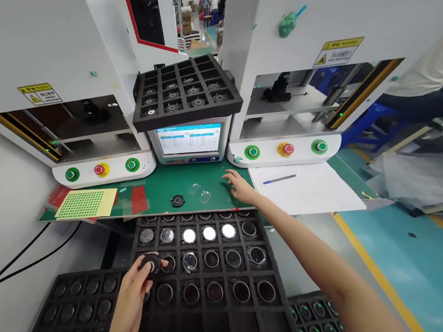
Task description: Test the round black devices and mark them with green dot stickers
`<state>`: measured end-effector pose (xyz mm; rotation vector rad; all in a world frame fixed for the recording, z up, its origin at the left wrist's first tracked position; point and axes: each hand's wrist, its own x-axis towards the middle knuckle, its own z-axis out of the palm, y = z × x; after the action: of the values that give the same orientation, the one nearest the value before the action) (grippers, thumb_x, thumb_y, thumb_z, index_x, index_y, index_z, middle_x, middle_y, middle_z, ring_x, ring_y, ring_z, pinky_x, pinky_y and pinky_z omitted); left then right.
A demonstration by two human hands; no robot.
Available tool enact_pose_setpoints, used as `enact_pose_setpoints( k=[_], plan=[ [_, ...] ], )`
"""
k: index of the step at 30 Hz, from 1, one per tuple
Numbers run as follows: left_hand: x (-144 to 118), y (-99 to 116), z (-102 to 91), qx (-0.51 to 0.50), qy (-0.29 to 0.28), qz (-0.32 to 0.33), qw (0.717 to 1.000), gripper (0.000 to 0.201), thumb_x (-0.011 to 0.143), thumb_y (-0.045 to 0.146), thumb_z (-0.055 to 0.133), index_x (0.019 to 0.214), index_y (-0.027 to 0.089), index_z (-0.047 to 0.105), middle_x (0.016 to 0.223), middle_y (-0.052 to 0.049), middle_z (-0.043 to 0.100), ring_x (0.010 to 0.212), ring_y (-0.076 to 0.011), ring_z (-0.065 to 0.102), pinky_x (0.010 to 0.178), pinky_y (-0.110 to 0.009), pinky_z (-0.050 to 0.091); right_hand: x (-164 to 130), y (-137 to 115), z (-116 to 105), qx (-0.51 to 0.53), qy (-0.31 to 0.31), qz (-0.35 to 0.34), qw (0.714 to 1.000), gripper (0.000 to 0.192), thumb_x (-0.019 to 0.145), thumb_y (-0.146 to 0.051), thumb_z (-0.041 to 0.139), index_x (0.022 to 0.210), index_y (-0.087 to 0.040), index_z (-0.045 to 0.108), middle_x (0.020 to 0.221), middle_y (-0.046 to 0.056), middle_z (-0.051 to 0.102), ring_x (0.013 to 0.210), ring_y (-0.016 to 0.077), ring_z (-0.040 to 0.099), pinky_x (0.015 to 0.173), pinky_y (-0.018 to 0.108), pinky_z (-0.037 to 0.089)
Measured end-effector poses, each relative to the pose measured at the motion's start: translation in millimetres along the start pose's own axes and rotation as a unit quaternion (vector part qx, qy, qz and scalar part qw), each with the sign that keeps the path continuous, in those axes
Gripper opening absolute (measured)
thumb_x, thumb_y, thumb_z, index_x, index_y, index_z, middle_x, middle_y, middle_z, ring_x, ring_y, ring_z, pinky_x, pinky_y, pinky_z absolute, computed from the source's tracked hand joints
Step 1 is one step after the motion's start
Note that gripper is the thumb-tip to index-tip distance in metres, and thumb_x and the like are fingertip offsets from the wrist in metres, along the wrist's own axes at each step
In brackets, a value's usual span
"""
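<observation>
Two white press stations are noted beyond the fingers, the left-hand one (51, 64) and the right-hand one (307, 61), each with green and red buttons along its front lip. Between them a small screen (189, 141) is lit, and a black compartment tray (187, 92) is rested on top of it, several cells occupied.

The green tabletop (158, 186) is seen just ahead of the fingers. A sheet of paper (306, 189) with a pen (280, 179) is laid to the right of the right hand; a yellow dotted sheet (86, 203) and red label strips lie well to the left.

The main tray (207, 277) is placed directly under the hands. Its far rows are filled with round parts, some showing bright faces, others dark rings; the nearest row of cells is judged empty. Further trays (73, 311) are set lower left and lower right, both largely stocked.

One loose round part (177, 200) is left on the tabletop, and clear film scraps (200, 192) lie near it, left of the right fingers.

The right hand (239, 186) is laid flat on the tabletop, fingers spread, nothing held. The left hand (137, 288) is closed about a black round part (152, 264), held just above the tray's left edge.

The work is judged partly done: many cells are served, with the held part and the loose part outstanding.
</observation>
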<state>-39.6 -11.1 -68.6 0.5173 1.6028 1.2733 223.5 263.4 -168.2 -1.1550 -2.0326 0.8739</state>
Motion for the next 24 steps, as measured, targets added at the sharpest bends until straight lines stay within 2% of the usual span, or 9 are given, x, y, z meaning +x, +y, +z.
enact_pose_setpoints(
  k=[2, 5, 8, 9, 12, 15, 18, 20, 24],
  plan=[
    [-0.3, 2.9, 1.9, -0.005, -0.019, 0.002, 1.0, 0.04, 0.065, 0.043, 0.081, 0.088, 0.012, 0.071, 0.085, -0.009, 0.074, 0.062, -0.0103, 0.056, 0.05, -0.018, 0.04, 1.5, -1.1, 0.0, 0.008, -0.003, 0.001, 1.0, 0.026, 0.094, -0.033, 0.059, 0.114, -0.016, 0.06, 0.116, 0.008, 0.062, 0.094, 0.0179, 0.063, 0.079, 0.036, 0.056],
    [-3.8, 8.8, 9.2, -0.035, -0.044, -0.003, 0.998, 0.038, 0.065, 0.04, 0.083, 0.086, 0.014, 0.066, 0.086, -0.008, 0.074, 0.061, -0.0108, 0.059, 0.058, -0.022, 0.048, -0.3, -6.7, -6.6, 0.033, 0.013, 0.002, 0.999, 0.02, 0.091, -0.027, 0.063, 0.107, -0.016, 0.062, 0.118, 0.008, 0.061, 0.085, 0.0148, 0.062, 0.074, 0.033, 0.056],
    [-8.3, 11.9, 16.6, -0.062, -0.067, -0.008, 0.996, 0.036, 0.065, 0.038, 0.083, 0.083, 0.015, 0.061, 0.09, -0.009, 0.075, 0.077, -0.0174, 0.069, 0.071, -0.028, 0.054, -8.5, -19.8, -17.8, 0.074, 0.049, 0.005, 0.996, 0.024, 0.078, -0.017, 0.067, 0.102, -0.017, 0.064, 0.132, 0.013, 0.052, 0.072, 0.0119, 0.058, 0.066, 0.033, 0.055],
    [-9.5, 12.1, 18.5, -0.066, -0.072, -0.007, 0.995, 0.035, 0.066, 0.038, 0.082, 0.083, 0.015, 0.061, 0.091, -0.01, 0.076, 0.078, -0.0173, 0.069, 0.071, -0.028, 0.053, -13.4, -27.0, -21.6, 0.091, 0.06, 0.005, 0.994, 0.029, 0.074, -0.015, 0.066, 0.102, -0.018, 0.064, 0.137, 0.014, 0.049, 0.071, 0.0118, 0.057, 0.065, 0.033, 0.055],
    [-12.4, 12.2, 23.7, -0.056, -0.076, 0.005, 0.996, 0.035, 0.071, 0.039, 0.078, 0.088, 0.013, 0.064, 0.09, -0.011, 0.076, 0.058, -0.0077, 0.057, 0.054, -0.018, 0.043, -36.7, -61.4, -29.9, 0.145, 0.076, 0.001, 0.987, 0.04, 0.071, -0.017, 0.064, 0.11, -0.023, 0.06, 0.142, 0.013, 0.043, 0.076, 0.0137, 0.059, 0.064, 0.033, 0.056],
    [-15.0, 13.4, 30.8, -0.048, -0.078, 0.008, 0.996, 0.038, 0.071, 0.04, 0.077, 0.093, 0.013, 0.064, 0.089, -0.011, 0.075, 0.048, -0.0034, 0.042, 0.045, -0.017, 0.033, -70.8, -113.1, -31.9, 0.217, 0.062, -0.01, 0.974, 0.042, 0.074, -0.02, 0.066, 0.114, -0.027, 0.056, 0.141, 0.009, 0.046, 0.083, 0.0144, 0.06, 0.065, 0.031, 0.057],
    [-18.6, 15.8, 40.3, -0.05, -0.102, 0.01, 0.994, 0.037, 0.071, 0.041, 0.077, 0.09, 0.014, 0.061, 0.09, -0.011, 0.075, 0.046, -0.0042, 0.043, 0.045, -0.02, 0.035, -105.1, -164.9, -27.5, 0.353, 0.037, -0.001, 0.935, 0.039, 0.076, -0.016, 0.07, 0.111, -0.029, 0.06, 0.14, 0.007, 0.048, 0.081, 0.0117, 0.058, 0.064, 0.028, 0.056],
    [-21.4, 17.1, 46.6, -0.058, -0.122, 0.01, 0.991, 0.035, 0.071, 0.04, 0.076, 0.088, 0.015, 0.057, 0.088, -0.01, 0.075, 0.048, -0.006, 0.048, 0.046, -0.021, 0.038, -122.5, -189.3, -21.7, 0.414, 0.012, 0.012, 0.91, 0.038, 0.078, -0.014, 0.071, 0.111, -0.03, 0.062, 0.14, 0.007, 0.047, 0.08, 0.0107, 0.057, 0.063, 0.027, 0.056],
    [-26.6, 15.7, 55.2, -0.088, -0.157, 0.015, 0.984, 0.031, 0.075, 0.038, 0.073, 0.089, 0.017, 0.055, 0.086, -0.008, 0.074, 0.057, -0.0109, 0.058, 0.055, -0.024, 0.048, -140.5, -208.6, -3.5, 0.479, -0.012, 0.039, 0.877, 0.039, 0.078, -0.015, 0.072, 0.113, -0.031, 0.061, 0.139, 0.007, 0.047, 0.083, 0.0113, 0.057, 0.065, 0.027, 0.058]
  ],
)
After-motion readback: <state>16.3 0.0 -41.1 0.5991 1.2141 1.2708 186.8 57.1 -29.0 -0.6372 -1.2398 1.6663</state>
